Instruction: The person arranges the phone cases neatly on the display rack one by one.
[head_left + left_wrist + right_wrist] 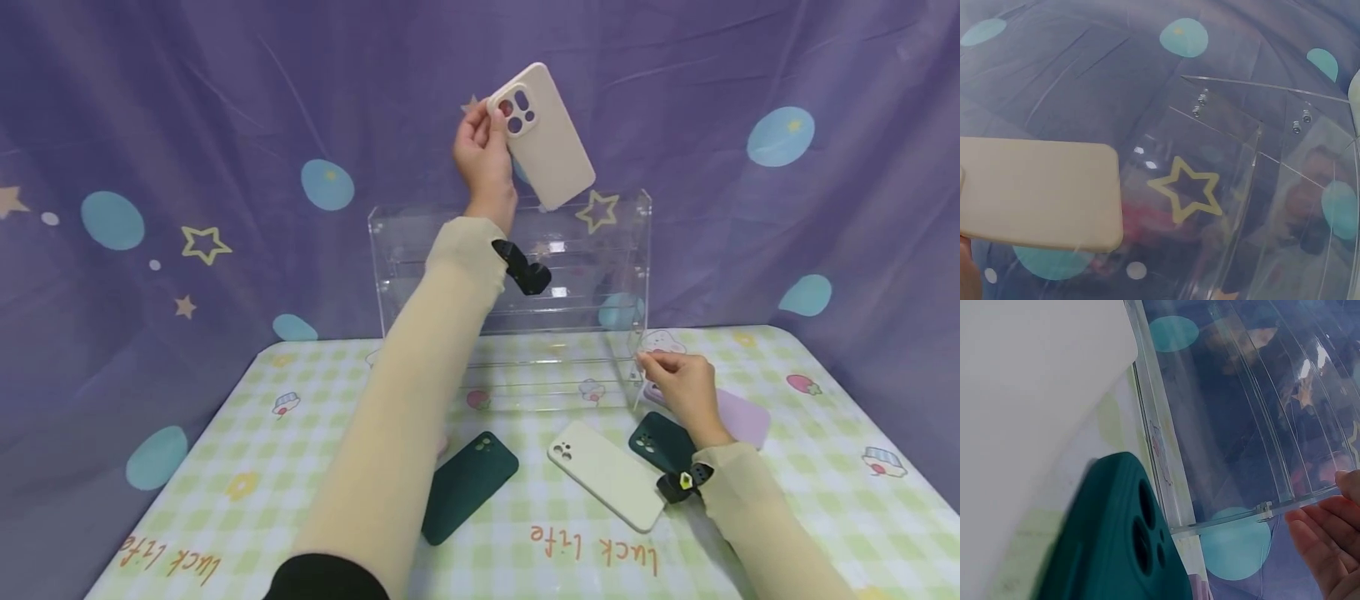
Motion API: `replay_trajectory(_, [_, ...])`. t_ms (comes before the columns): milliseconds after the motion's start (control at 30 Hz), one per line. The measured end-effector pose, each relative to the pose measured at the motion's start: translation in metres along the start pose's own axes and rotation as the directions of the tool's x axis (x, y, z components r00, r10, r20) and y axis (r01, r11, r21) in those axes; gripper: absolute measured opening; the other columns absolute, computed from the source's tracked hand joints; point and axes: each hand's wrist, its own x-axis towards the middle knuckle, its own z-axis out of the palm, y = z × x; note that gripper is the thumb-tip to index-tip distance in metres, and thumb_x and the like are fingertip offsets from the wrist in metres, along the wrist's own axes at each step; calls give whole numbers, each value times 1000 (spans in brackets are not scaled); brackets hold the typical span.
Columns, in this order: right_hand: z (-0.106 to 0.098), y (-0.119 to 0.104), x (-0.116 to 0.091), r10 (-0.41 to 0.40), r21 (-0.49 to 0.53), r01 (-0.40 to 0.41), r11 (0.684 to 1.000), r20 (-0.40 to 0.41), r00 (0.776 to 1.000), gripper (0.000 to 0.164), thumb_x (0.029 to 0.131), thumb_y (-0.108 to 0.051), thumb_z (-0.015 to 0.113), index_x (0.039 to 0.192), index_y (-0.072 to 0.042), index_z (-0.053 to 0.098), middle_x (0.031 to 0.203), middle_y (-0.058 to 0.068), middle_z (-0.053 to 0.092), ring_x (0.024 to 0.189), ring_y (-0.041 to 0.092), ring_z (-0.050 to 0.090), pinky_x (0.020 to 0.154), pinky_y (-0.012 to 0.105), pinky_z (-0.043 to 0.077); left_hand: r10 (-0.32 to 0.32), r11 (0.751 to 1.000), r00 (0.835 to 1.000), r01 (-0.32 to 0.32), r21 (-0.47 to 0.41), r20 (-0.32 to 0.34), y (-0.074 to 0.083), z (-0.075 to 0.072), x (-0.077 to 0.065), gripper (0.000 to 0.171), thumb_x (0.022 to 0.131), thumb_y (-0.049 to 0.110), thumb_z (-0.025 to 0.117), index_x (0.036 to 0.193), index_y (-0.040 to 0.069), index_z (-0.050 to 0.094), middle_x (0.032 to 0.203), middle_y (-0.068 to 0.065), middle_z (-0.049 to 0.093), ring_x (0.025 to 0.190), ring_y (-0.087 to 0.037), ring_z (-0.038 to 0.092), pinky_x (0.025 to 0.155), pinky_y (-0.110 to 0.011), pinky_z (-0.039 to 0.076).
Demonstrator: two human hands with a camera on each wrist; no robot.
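My left hand (486, 158) holds up a beige phone case (553, 142) by its camera end, thumb beside the camera cutouts. The case is tilted and overlaps the top of a clear acrylic stepped display rack (510, 325). In the left wrist view the lower end of the beige case (1041, 194) shows in front of the purple curtain. Low at the rack's right side, my right hand (682, 392) pinches the edge of the side panel. From the right wrist, the thumb and fingers (1319, 540) show on either side of that clear edge.
On the checked tablecloth (247, 433) in front of the rack lie a dark green case (469, 490), a cream case (606, 475) and another dark green case (660, 442). A lilac case (742, 417) lies partly behind my right hand. The purple curtain (187, 125) hangs behind the table.
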Motion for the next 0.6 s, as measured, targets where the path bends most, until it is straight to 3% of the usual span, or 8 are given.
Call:
replay_trajectory(300, [-1,-2,-1,-8,15,8,1000,3,1000,30,88,-27,68,94,2,74,79,18,71,60,-8,56,50,13,46,-68,997,996,65,51,52,-11,1,-4,25,89,-3,60,113,-8,62,109,-21,67,89,-16,66,75,-18,53])
replay_trajectory(600, [-2,-5,-1,-6,22,6,1000,3,1000,30,88,-27,68,95,2,74,79,18,71,59,-6,56,49,13,45,-155,974,984,138,182,86,-22,1,-8,26,88,-1,63,114,-5,64,108,-18,68,85,-14,66,73,-19,54])
